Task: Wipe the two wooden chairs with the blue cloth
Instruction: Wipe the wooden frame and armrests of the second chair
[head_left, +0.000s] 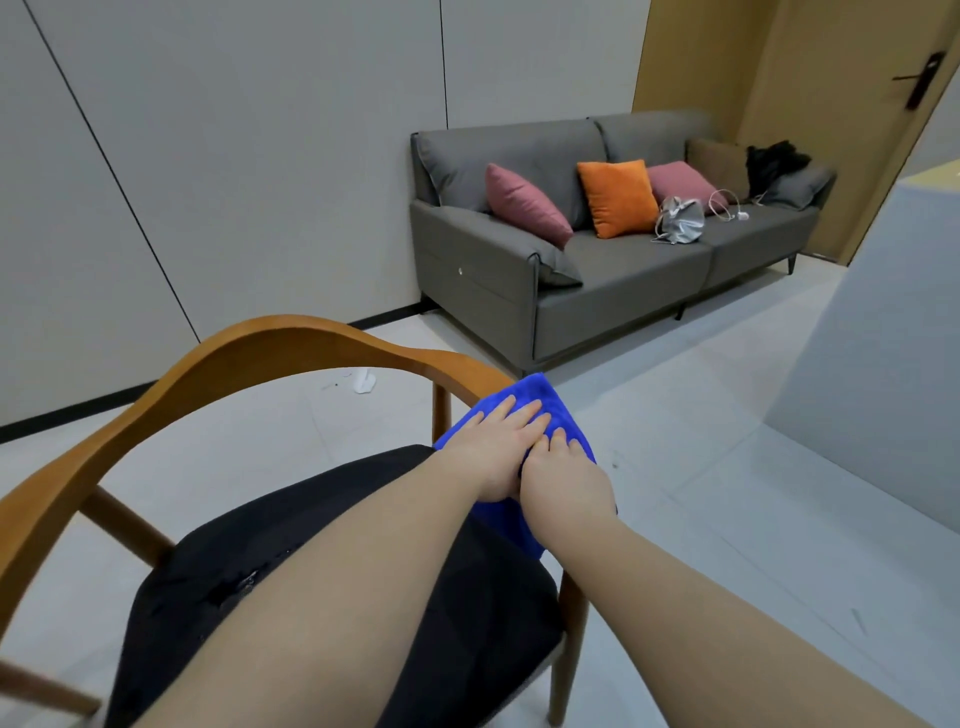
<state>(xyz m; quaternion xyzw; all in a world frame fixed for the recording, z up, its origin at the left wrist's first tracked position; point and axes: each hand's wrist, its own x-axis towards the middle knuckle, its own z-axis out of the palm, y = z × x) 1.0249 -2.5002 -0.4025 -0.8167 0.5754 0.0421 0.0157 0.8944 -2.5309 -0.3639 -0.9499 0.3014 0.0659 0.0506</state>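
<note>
Fingers of the left hand (498, 447) lie straight, together, pressing the soft blue microfibre cloth (540, 395) onto the right armrest (457, 366) of the curved wooden chair (291, 343); the right hand (566, 475) touches it alongside, grip unclear. Light, limp: probably best held flat-palmed.

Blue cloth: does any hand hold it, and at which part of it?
The left hand presses flat on the blue cloth, over the wooden chair arm's end, without a grip. The right hand seems to curl its fingers on the cloth's middle.
</note>
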